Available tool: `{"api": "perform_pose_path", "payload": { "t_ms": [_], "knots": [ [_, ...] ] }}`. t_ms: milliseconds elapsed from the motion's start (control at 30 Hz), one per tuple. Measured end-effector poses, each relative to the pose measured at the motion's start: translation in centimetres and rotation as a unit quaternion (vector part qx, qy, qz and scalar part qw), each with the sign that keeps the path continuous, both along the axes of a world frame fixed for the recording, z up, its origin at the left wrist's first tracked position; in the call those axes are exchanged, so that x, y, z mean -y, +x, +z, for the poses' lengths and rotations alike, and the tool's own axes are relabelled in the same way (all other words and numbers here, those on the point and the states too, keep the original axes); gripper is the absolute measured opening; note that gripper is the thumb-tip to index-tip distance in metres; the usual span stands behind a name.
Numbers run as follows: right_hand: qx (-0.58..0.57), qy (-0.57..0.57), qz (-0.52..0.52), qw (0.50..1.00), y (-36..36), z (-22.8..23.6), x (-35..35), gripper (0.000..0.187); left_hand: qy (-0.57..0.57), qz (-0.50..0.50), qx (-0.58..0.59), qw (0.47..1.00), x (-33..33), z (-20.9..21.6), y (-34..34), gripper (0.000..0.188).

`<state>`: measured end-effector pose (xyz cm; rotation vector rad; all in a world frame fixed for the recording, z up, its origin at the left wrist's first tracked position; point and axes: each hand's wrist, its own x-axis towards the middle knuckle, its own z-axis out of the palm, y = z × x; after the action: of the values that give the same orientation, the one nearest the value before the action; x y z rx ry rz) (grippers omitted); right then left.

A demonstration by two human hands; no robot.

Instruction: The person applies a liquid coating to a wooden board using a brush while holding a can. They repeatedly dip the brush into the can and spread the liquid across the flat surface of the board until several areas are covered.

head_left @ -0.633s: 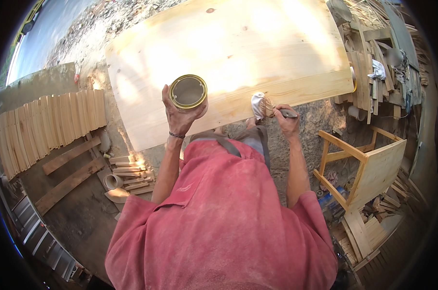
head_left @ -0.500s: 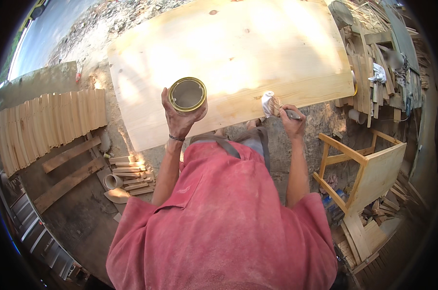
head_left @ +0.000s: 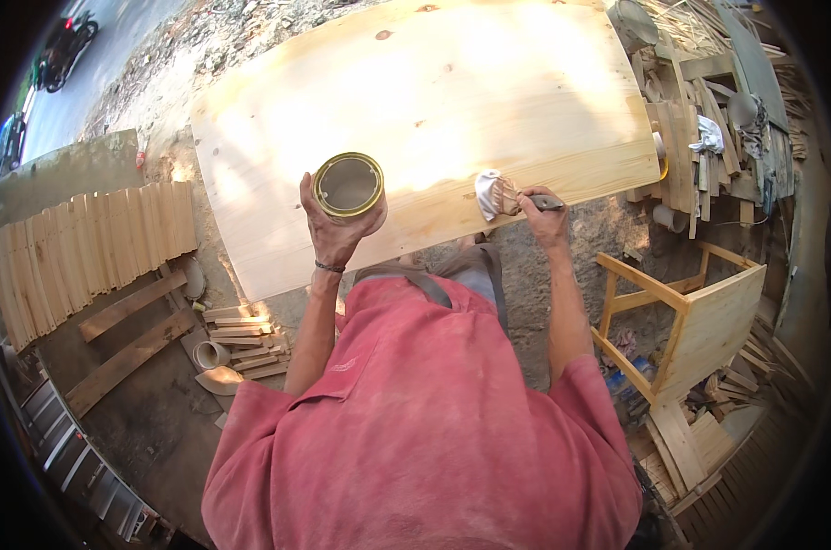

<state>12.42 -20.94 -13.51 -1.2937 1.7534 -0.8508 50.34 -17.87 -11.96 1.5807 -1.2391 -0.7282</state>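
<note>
Hands: one can (head_left: 348,186), one brush (head_left: 505,197)

1. Left hand (head_left: 331,231) fingers wrap behind the tin can (head_left: 349,186), so its far side's hidden.
2. Brush (head_left: 507,196) handle disappears inside the right hand (head_left: 548,220) fingers.
3. Bristle tips look blurred, maybe wet.

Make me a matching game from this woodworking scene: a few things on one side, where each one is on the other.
Things:
1. open tin can
2. paintbrush
3. wooden chair frame
4. row of wooden slats

Places:
A. standing on the ground at the person's right
B. held up in the left hand
C. laid out on the ground at the person's left
D. in the right hand, bristles on the pale wood panel

Pairs: 1-B, 2-D, 3-A, 4-C
</note>
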Motion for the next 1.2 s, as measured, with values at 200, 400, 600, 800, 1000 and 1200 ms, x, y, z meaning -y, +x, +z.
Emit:
{"api": "perform_pose_path", "payload": {
  "t_ms": [200, 400, 600, 800, 1000, 1200],
  "knots": [
    [-0.069, -0.025, -0.015, 0.997, -7.0, -0.1, 2.8, 0.016, 0.015, 0.020, 0.058, 0.998, 0.8, 0.5, -1.1, 0.130],
    [-0.089, -0.024, -0.021, 0.996, -12.3, 1.1, 5.0, 0.017, 0.038, 0.051, 0.020, 0.998, 1.0, 0.7, -3.8, 0.131],
    [-0.129, -0.051, -0.033, 0.990, -18.1, 0.8, 7.0, 0.019, 0.038, 0.047, 0.006, 0.998, 2.1, 0.9, -7.3, 0.132],
    [-0.213, -0.084, -0.036, 0.973, -24.6, 0.7, 9.5, 0.021, 0.031, 0.038, 0.014, 0.999, 3.1, 1.6, -10.4, 0.132],
    [-0.313, -0.084, -0.038, 0.945, -31.4, 0.2, 12.5, 0.025, 0.027, 0.034, 0.014, 0.999, 4.0, 1.4, -12.9, 0.131],
    [-0.342, -0.077, -0.044, 0.936, -35.1, -0.6, 14.1, 0.025, 0.023, 0.020, 0.020, 0.999, 4.2, 1.4, -14.1, 0.131]
  ]
}}
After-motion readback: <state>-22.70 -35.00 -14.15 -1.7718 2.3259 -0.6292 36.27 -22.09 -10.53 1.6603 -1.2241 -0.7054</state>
